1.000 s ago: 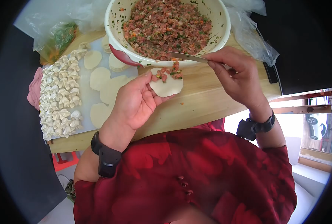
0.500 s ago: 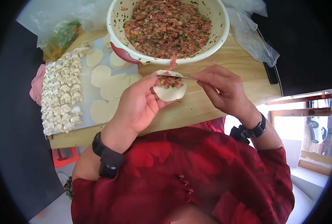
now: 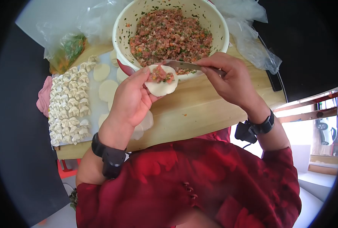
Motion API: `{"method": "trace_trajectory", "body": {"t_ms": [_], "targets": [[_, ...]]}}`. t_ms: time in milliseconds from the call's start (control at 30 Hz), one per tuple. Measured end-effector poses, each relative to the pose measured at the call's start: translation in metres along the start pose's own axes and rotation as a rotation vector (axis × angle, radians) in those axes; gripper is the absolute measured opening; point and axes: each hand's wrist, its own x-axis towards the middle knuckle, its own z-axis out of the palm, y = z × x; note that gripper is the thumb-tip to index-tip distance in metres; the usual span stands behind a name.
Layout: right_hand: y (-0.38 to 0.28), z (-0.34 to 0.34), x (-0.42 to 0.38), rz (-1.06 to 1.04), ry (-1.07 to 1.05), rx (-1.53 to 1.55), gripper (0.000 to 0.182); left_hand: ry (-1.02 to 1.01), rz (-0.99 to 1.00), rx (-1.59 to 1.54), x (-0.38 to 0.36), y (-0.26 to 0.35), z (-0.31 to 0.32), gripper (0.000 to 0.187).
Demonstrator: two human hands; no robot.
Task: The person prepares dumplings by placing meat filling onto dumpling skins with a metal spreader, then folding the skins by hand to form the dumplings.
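Note:
My left hand [image 3: 133, 97] holds a round dough wrapper [image 3: 162, 88] by its left edge, thumb on top. A lump of meat filling [image 3: 162, 76] lies on the upper part of the wrapper. My right hand [image 3: 229, 78] grips a flat metal spreader [image 3: 182, 64] between thumb and fingers. Its tip is at the wrapper's top edge, near the filling. Just beyond both hands stands a large white bowl [image 3: 223, 45] holding minced meat mixed with green and orange bits.
Rows of folded dumplings [image 3: 70, 102] cover the left of a pale board [image 3: 95, 95]. Flat wrappers [image 3: 107, 90] lie beside them. Plastic bags [image 3: 248, 34] are at the back right and back left. A pink cloth [image 3: 44, 97] lies at the left edge.
My left hand and the wrapper have moved left and slightly up. The spreader has lifted off the filling toward the bowl, showing more of its blade. The whole view has shifted a little.

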Motion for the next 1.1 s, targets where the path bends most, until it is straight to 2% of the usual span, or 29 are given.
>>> {"method": "trace_trajectory", "body": {"t_ms": [67,200,267,367,433,600,667,800,933,1100], "targets": [[-0.001,0.002,0.007,-0.020,0.025,-0.003,0.014,0.046,0.003,0.020,-0.006,0.002,-0.001,0.037],[-0.009,0.011,0.010,-0.005,-0.012,0.073,0.014,0.009,0.018,0.049,-0.021,0.000,-0.012,0.037],[-0.008,0.018,0.009,-0.098,-0.065,0.073,0.014,0.003,0.006,0.041,-0.024,-0.005,-0.019,0.038],[-0.006,0.023,0.009,-0.119,-0.118,0.005,0.014,0.036,-0.025,0.070,-0.025,-0.016,-0.032,0.037],[-0.009,0.023,0.009,-0.119,-0.132,-0.027,0.014,-0.039,-0.054,-0.040,-0.025,-0.020,-0.039,0.035],[-0.011,0.021,0.010,-0.123,-0.129,-0.050,0.013,-0.108,0.002,0.006,-0.022,-0.007,-0.024,0.040],[-0.013,0.020,0.010,-0.035,-0.110,0.010,0.013,-0.150,0.050,0.018,-0.016,0.003,-0.020,0.042],[-0.007,0.015,0.014,-0.060,-0.025,-0.090,0.013,-0.197,0.094,0.030,0.002,0.023,-0.011,0.043],[0.013,0.010,0.018,0.000,0.049,-0.116,0.014,-0.296,0.128,0.056,0.015,0.043,-0.010,0.043],[0.017,0.001,0.025,-0.010,0.140,-0.128,0.012,-0.256,0.100,0.051,0.021,0.037,-0.013,0.042]]}}
